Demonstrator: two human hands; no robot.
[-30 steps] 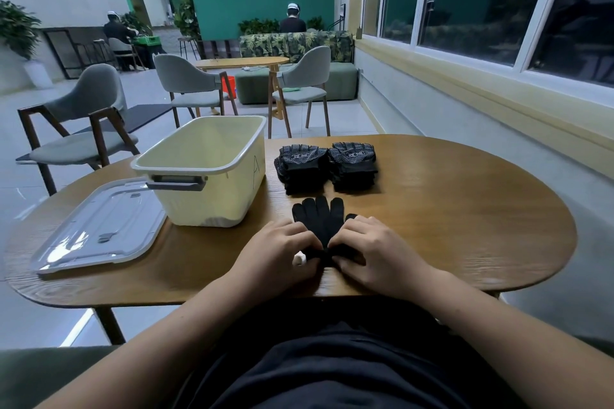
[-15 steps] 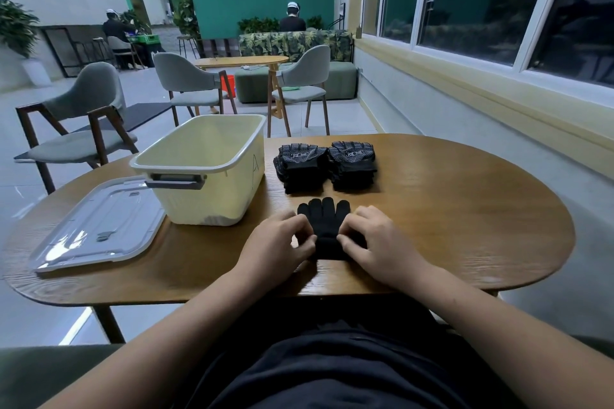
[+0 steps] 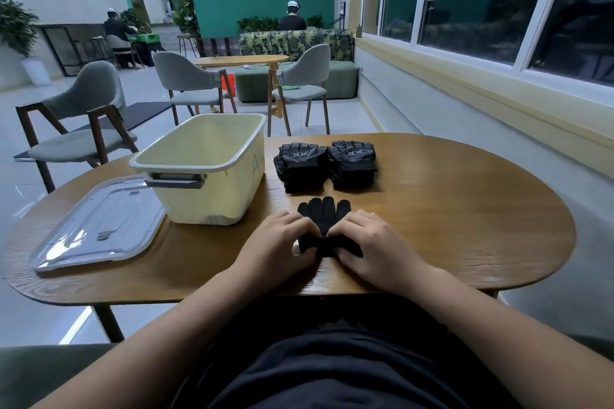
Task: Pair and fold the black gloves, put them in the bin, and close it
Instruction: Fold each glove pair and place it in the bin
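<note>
Low in the middle of the frame, the left hand [image 3: 277,244] and right hand [image 3: 377,247] meet over a black glove [image 3: 325,214] on the wooden table [image 3: 465,209]. Both hands' fingers are curled close together, pinching its near end, while the glove's fingertips point away. Just above lie two glove stacks [image 3: 325,164]. To the left stands the open bin [image 3: 206,199], its lid [image 3: 99,226] flat beside it.

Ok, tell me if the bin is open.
Open: the bin has no cover; the lid lies on the table beside it.
</note>
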